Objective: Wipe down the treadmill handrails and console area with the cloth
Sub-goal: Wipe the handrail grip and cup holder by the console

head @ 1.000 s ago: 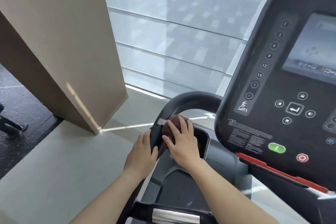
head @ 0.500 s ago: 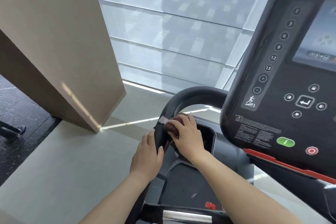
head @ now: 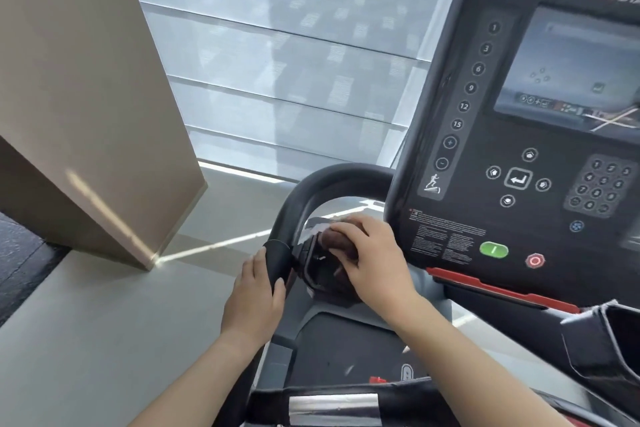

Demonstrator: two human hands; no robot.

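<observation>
Mid-wipe, centre frame: right hand (head: 372,262) pressed the brown cloth (head: 341,243) into the tray, left hand (head: 256,291) gripped the black handrail (head: 301,198). Console (head: 519,135) probably next.

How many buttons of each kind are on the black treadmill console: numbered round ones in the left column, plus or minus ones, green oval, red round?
Numbered round buttons, left column: 6
Plus and minus buttons: 2
Green oval button: 1
Red round button: 1
Total: 10
</observation>
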